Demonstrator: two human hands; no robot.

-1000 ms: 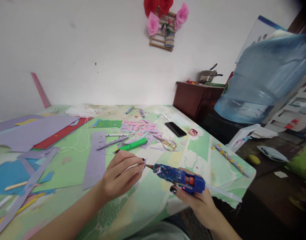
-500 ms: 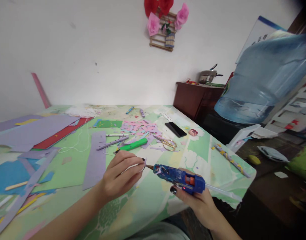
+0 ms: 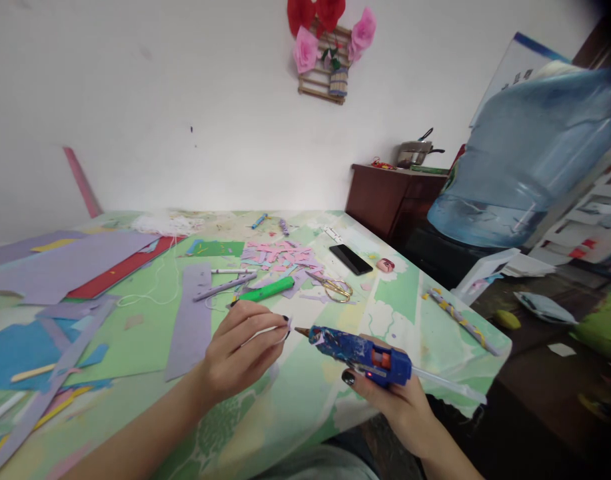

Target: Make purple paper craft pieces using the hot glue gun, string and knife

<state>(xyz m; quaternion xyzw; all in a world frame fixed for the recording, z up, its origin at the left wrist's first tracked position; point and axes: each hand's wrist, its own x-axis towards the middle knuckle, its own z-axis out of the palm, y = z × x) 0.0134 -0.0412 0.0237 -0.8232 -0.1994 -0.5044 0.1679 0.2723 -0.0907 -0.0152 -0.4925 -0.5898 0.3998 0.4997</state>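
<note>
My left hand (image 3: 248, 343) pinches a small pale lilac paper piece (image 3: 290, 325) between thumb and fingertips, above the table. In my right hand (image 3: 392, 400) is a blue glue gun (image 3: 360, 353), its brass nozzle pointing left, a short gap from the paper. A clear glue stick (image 3: 450, 385) sticks out of the gun's back end, and a small red light glows on its side. Behind my left hand lie a green-handled tool (image 3: 268, 290) and a rolled purple paper stick (image 3: 225, 286). Gold scissors (image 3: 335, 288) rest beyond the gun.
On the patterned tablecloth (image 3: 245, 433) are pink paper scraps (image 3: 280, 255), a black phone (image 3: 351, 259), and a yellow-wrapped stick (image 3: 462, 320). Coloured sheets, including a green one (image 3: 135, 333), cover the left side. A large water bottle (image 3: 525, 160) stands at the right.
My right hand and the glue gun have shifted slightly right, so the nozzle now stands apart from the paper piece. My left hand has hardly moved.
</note>
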